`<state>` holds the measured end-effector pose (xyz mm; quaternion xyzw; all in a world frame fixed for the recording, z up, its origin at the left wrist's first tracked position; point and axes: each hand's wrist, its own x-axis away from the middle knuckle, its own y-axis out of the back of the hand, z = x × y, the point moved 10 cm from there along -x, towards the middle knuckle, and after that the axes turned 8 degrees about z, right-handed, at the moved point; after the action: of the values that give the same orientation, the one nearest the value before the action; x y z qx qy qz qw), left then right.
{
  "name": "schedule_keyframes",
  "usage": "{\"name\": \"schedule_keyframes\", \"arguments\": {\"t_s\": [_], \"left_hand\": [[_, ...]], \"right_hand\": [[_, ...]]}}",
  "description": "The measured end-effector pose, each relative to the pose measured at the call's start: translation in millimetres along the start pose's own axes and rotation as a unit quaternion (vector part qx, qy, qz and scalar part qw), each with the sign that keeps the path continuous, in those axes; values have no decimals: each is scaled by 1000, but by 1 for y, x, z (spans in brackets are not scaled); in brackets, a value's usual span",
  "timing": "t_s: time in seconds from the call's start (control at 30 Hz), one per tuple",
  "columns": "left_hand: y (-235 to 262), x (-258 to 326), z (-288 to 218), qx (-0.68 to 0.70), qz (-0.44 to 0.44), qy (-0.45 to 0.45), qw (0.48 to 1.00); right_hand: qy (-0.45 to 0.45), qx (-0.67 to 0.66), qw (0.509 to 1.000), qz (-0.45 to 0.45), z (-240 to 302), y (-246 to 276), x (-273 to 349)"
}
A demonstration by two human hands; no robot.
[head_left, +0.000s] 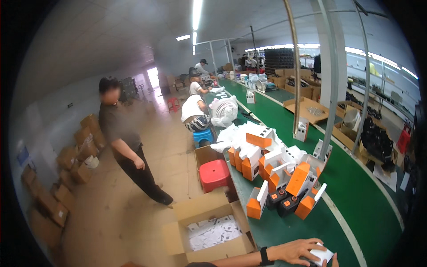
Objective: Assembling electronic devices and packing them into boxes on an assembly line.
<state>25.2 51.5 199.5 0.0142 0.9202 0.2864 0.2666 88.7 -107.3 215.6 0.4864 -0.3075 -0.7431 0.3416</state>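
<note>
In the head view, the left hand [296, 252] comes in at the bottom of the frame, right of centre, a black wristband [264, 256] around its wrist. Its fingers are bent over a small white item [322, 255] at the lower right and grasp it. The right hand [334, 260] is mostly cut off by the lower edge; a bit of it shows just beside the white item's right side, and I cannot tell how its fingers are set. The white item is perhaps a small box, though the hands cover much of it.

Above the hands, right of centre, a cluster of orange and white boxes [299, 178] stands and leans on the green workbench [320, 227], several with flaps open. At its lower edge, 2 black devices [289, 205] with orange buttons sit side by side between boxes.

At the bottom centre is an open cardboard box [183, 238] with white papers [214, 233] inside. Above it, near the middle of the frame, is 1 red stool [214, 173]. A white fan [223, 111] stands higher up, and 1 person [129, 129] stands at the left.
</note>
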Motion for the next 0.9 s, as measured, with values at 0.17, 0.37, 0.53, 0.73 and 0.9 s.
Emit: {"name": "schedule_keyframes", "arguments": {"t_s": [0.17,0.37,0.53,0.73,0.9], "left_hand": [[-9,10,18,-23,12,0,1000],[-6,4,31,22,0,3,1000],[-10,0,42,38,37,46,998],[0,38,23,-49,-30,106,993],[-16,108,29,-121,46,245,961]], "right_hand": [[38,10,999,31,3,-8,3],[-44,2,992,119,-3,-15,-13],[-76,-61,986,136,-23,-33,-19],[-122,-77,979,143,-43,-17,-12],[-184,40,982,3,-138,56,12]]}}
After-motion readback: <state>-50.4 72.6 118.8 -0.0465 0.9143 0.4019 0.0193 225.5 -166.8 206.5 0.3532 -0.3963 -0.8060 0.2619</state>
